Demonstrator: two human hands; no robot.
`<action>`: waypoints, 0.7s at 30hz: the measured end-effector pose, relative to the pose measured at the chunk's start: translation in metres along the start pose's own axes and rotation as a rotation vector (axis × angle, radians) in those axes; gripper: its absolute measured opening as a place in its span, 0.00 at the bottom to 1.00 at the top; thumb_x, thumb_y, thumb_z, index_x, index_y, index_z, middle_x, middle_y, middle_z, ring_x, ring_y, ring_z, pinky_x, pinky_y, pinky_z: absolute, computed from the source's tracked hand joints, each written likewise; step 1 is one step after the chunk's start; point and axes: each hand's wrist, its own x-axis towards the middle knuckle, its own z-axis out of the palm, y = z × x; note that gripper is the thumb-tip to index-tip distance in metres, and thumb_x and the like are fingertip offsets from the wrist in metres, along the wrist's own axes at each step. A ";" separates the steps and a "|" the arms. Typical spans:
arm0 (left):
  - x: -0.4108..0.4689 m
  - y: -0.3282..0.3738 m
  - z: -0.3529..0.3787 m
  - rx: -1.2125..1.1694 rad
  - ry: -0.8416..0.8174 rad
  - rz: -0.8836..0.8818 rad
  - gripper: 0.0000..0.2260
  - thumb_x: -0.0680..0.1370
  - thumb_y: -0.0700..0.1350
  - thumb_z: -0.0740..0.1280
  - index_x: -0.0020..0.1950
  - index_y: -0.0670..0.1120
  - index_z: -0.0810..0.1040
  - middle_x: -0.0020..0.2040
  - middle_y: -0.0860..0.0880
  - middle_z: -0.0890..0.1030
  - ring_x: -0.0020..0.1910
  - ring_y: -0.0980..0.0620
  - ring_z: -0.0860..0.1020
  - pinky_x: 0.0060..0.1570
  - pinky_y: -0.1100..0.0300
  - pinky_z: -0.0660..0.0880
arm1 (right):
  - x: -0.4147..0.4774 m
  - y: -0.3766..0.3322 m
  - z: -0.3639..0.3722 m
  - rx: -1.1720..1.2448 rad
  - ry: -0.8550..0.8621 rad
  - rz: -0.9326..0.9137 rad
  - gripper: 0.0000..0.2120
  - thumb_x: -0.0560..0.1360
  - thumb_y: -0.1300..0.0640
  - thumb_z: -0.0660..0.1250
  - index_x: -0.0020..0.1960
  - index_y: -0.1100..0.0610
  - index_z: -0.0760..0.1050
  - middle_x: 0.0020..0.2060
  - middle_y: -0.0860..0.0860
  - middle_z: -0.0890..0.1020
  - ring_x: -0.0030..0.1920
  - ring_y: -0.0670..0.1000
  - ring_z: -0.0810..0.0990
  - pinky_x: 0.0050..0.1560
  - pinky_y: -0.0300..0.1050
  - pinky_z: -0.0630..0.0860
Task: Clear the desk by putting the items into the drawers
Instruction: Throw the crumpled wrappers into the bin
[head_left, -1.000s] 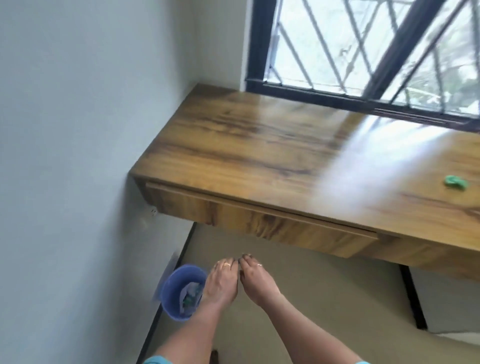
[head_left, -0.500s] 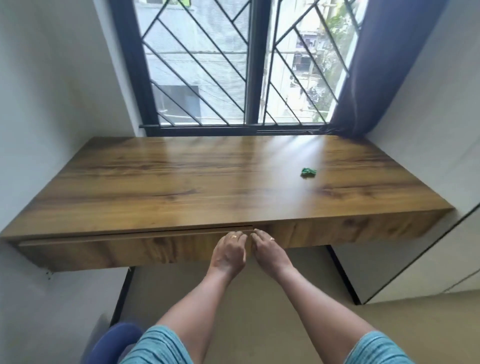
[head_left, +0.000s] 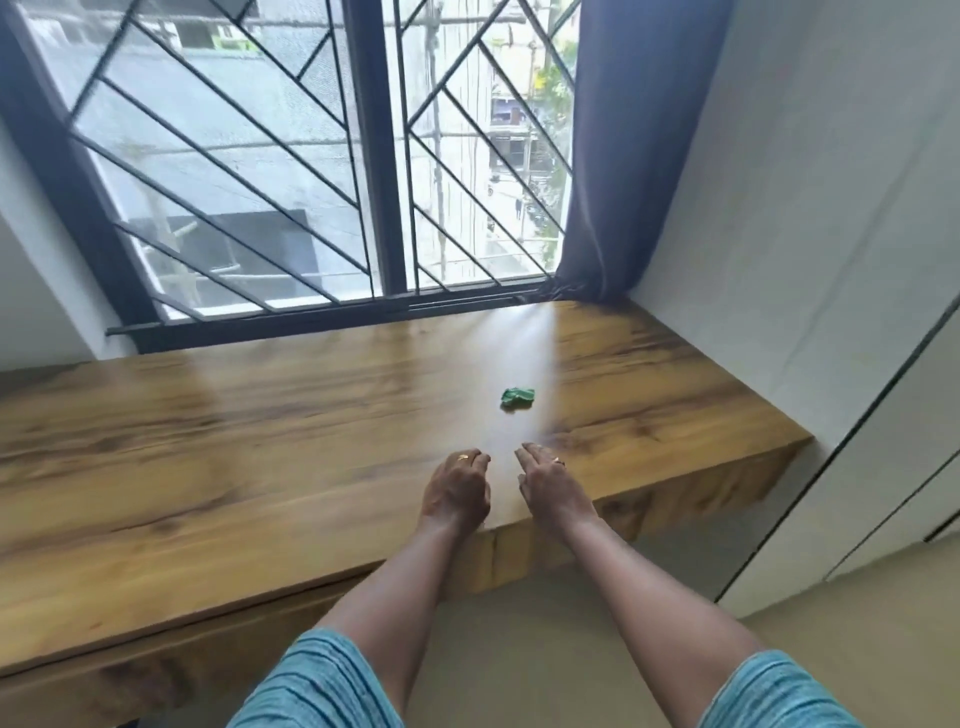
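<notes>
Left hand (head_left: 457, 488) and right hand (head_left: 553, 486) moved up over desk (head_left: 208, 441), near green scrap (head_left: 517, 399); fingers relaxed, holding nothing.

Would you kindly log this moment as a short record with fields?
desk: wooden, under the window
green item: on the desk, beyond both hands, untouched
left hand: over the desk's front edge, holding nothing
right hand: beside it, holding nothing
drawer: shut
curtain: drawn to the right
</notes>
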 end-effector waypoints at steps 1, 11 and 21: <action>0.019 0.001 0.003 -0.015 0.008 -0.009 0.20 0.78 0.40 0.57 0.71 0.44 0.68 0.69 0.46 0.71 0.69 0.47 0.68 0.69 0.58 0.64 | 0.016 0.008 0.000 -0.005 -0.014 0.008 0.20 0.80 0.61 0.54 0.72 0.62 0.62 0.70 0.57 0.68 0.70 0.54 0.66 0.72 0.43 0.61; 0.155 -0.018 0.030 -0.112 -0.041 -0.162 0.22 0.77 0.40 0.57 0.72 0.43 0.66 0.69 0.46 0.71 0.68 0.47 0.68 0.68 0.61 0.64 | 0.158 0.043 0.004 0.049 -0.093 0.168 0.26 0.76 0.49 0.63 0.71 0.54 0.62 0.68 0.56 0.64 0.65 0.58 0.69 0.66 0.46 0.65; 0.166 -0.013 0.049 -0.174 -0.019 -0.246 0.17 0.77 0.38 0.57 0.66 0.43 0.72 0.63 0.45 0.77 0.63 0.47 0.73 0.65 0.60 0.66 | 0.187 0.048 0.032 0.168 -0.185 0.061 0.14 0.79 0.57 0.55 0.62 0.52 0.73 0.57 0.56 0.74 0.60 0.59 0.72 0.59 0.46 0.70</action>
